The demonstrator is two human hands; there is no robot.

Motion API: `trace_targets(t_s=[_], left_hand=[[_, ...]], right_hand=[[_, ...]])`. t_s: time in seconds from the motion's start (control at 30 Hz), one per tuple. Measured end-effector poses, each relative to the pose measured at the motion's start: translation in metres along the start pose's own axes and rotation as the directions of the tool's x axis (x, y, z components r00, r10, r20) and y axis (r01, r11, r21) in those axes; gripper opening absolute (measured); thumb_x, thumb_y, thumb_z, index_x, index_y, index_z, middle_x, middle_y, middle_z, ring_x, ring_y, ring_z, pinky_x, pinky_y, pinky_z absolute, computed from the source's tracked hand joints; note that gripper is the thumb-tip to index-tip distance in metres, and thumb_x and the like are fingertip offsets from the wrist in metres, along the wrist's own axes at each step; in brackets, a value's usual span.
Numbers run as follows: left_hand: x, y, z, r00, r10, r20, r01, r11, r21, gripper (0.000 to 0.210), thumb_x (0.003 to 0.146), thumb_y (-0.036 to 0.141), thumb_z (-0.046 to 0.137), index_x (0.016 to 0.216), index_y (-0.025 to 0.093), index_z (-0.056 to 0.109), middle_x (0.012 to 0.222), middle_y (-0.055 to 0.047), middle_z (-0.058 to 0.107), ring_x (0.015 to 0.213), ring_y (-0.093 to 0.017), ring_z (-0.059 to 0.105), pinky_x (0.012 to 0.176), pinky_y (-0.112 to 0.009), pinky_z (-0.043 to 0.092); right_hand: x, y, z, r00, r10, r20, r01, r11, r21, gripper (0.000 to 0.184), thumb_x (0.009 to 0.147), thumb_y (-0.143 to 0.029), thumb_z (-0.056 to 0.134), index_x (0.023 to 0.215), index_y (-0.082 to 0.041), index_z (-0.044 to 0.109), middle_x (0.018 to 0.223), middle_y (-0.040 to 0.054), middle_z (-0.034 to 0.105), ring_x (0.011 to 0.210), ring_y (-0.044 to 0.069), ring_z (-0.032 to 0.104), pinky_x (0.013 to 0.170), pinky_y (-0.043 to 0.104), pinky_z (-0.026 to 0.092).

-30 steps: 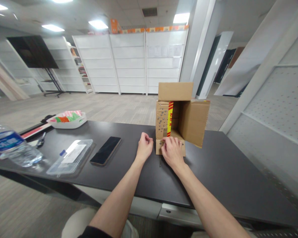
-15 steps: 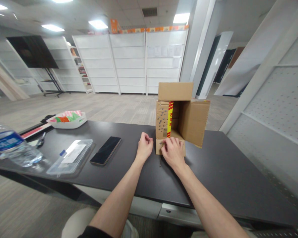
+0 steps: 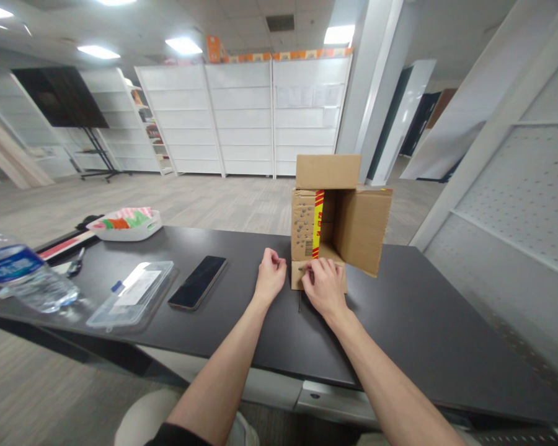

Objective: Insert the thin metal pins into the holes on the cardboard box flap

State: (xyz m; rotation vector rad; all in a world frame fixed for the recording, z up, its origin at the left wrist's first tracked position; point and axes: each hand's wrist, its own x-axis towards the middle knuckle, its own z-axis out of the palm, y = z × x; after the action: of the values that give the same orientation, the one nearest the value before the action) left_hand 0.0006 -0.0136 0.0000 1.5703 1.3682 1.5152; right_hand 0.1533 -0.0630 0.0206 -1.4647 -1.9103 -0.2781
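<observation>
An open cardboard box (image 3: pixel 302 223) lies on its side on the dark table, its opening facing me and a yellow-and-red tape strip running down it. My right hand (image 3: pixel 324 286) is at the lower front flap (image 3: pixel 296 279), fingers bent together in a pinch; whatever is between them is too small or hidden to make out. Just below that flap, a thin dark stick-like piece (image 3: pixel 300 302) shows beside the hand. To the left of the box, apart from it, my left hand (image 3: pixel 270 275) is closed with thumb and fingers together, and its contents are hidden.
A black phone (image 3: pixel 198 282) lies left of my hands. Beyond it are a clear plastic case (image 3: pixel 132 294), a water bottle (image 3: pixel 25 272) and a white tray (image 3: pixel 130 234) holding colourful packets. The box's side flap (image 3: pixel 367 232) sticks out to the right.
</observation>
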Motion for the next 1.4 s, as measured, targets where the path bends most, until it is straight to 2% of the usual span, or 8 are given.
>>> trace_targets(t_s=[0.33,0.53,0.77,1.17,1.4], left_hand=[[0.0,0.0,-0.001,1.0,0.009,0.006,-0.01,1.0,0.022,0.018,0.078,0.022,0.053,0.078,0.021,0.035,0.064,0.006,0.043,0.056,-0.009,0.037,0.058,-0.021,0.03],[0.0,0.0,0.0,1.0,0.002,0.004,-0.002,1.0,0.027,0.018,0.078,0.022,0.053,0.078,0.021,0.035,0.065,0.006,0.044,0.056,-0.009,0.037,0.057,-0.022,0.03],[-0.001,0.003,-0.001,1.0,0.015,0.015,-0.015,0.999,0.044,0.016,0.08,0.022,0.051,0.079,0.021,0.035,0.066,0.005,0.045,0.058,-0.009,0.037,0.058,-0.021,0.03],[-0.001,0.001,0.0,1.0,0.004,0.009,-0.004,1.0,0.019,0.017,0.077,0.02,0.052,0.079,0.021,0.035,0.067,0.005,0.045,0.059,-0.008,0.039,0.06,-0.021,0.032],[-0.002,0.001,0.0,1.0,0.001,0.025,-0.002,1.0,0.019,0.016,0.079,0.021,0.051,0.079,0.021,0.035,0.067,0.005,0.047,0.06,-0.008,0.041,0.061,-0.021,0.033]], right_hand=[[-0.001,-0.002,-0.01,0.996,0.017,-0.09,-0.003,0.988,0.154,0.008,0.085,-0.018,0.05,0.086,-0.02,0.058,0.087,0.0033,0.064,0.089,0.02,0.054,0.085,0.034,0.028],[-0.003,0.0,-0.013,0.988,0.06,-0.145,-0.026,0.973,0.228,0.007,0.084,-0.019,0.051,0.085,-0.02,0.058,0.082,0.0022,0.063,0.083,0.019,0.055,0.084,0.033,0.03],[-0.005,0.007,-0.017,0.981,0.048,-0.19,0.004,0.964,0.266,0.006,0.082,-0.02,0.051,0.083,-0.02,0.057,0.076,0.0002,0.06,0.078,0.018,0.055,0.081,0.033,0.032],[-0.013,0.015,-0.026,1.0,0.002,-0.027,0.005,0.968,0.251,0.004,0.078,-0.017,0.051,0.078,-0.02,0.053,0.076,0.0001,0.061,0.074,0.017,0.055,0.077,0.031,0.031],[-0.017,0.014,-0.032,0.993,-0.094,0.065,0.079,0.974,0.213,0.006,0.078,-0.014,0.05,0.076,-0.02,0.05,0.074,0.0005,0.059,0.074,0.017,0.055,0.078,0.031,0.031]])
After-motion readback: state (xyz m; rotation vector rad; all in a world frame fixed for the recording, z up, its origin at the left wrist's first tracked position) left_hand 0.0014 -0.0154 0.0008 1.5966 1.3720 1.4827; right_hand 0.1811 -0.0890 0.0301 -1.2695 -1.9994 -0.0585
